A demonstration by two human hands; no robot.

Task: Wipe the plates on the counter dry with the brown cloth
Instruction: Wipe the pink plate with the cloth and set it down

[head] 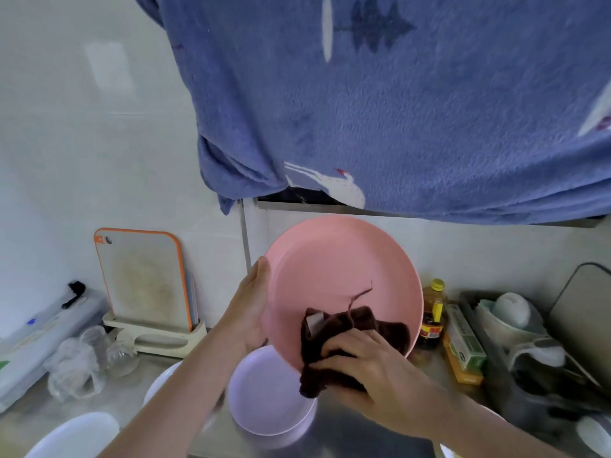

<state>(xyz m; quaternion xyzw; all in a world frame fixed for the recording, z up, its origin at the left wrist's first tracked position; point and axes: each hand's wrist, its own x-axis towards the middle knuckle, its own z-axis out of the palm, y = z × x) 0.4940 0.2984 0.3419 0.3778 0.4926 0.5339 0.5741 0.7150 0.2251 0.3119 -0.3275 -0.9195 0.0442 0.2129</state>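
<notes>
**Pink plate held up, cloth pressed to its lower rim**

Nearest the front edge of the counter, a white plate sits at the left corner, another white one peeks out behind the left forearm, and a lilac plate lies flat in the middle, partly covered by the hands above it.

Over that plate the right hand comes in from the lower right, fingers curled tight around a bunched brown cloth, which folds over the lower rim of the pink plate; a loose thread trails up across the plate's face.

The left hand reaches up from the lower left and grips the pink plate's left rim, thumb along the edge, fingers hidden behind. The plate is tipped up off the counter, its hollow face turned toward the person.

It hides part of an oil bottle standing toward the back, with a green and yellow box beside it and a dish rack of crockery at the right edge. At the back left, a cutting board leans upright in its stand, with crumpled plastic in front. A blue towel hangs overhead.
</notes>
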